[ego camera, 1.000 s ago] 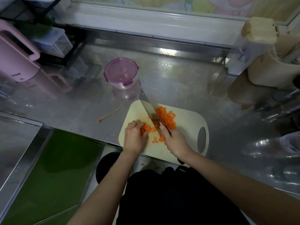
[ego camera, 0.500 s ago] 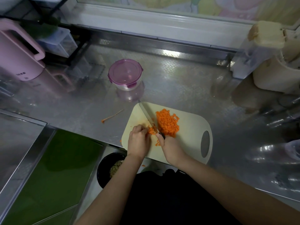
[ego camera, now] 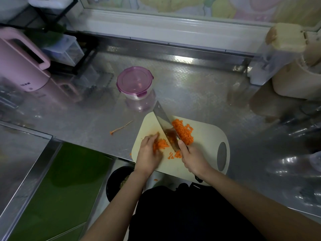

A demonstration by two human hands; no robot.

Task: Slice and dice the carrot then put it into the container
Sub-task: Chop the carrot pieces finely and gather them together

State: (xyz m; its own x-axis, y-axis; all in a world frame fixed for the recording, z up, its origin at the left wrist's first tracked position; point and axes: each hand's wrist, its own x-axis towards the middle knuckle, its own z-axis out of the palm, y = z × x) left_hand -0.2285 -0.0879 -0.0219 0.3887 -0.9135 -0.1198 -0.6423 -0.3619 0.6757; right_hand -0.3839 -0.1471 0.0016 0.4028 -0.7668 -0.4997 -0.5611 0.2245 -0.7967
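On a cream cutting board (ego camera: pixel 206 136) at the near edge of the steel surface (ego camera: pixel 199 94), the left hand (ego camera: pixel 148 154) bunches a small bundle of carrot strips (ego camera: pixel 160 145) under curled fingers, holding them down on the board. The right hand (ego camera: pixel 194 159) is wrapped round the handle of a cleaver (ego camera: pixel 164 122), with one finger laid up against the base of the blade. The blade stands between the two carrot heaps, its tip reaching past the far edge of the board; whether its edge touches the board is hard to tell. Just right of the blade lies a heap of diced carrot (ego camera: pixel 183 132), and a few loose bits sit near the right hand. Beyond the board stands the round container (ego camera: pixel 134 82), its purple lid on, apart from the board. A thin carrot scrap (ego camera: pixel 120 128) lies on the surface left of the board. A pink kettle (ego camera: pixel 19 66) stands at the far left.
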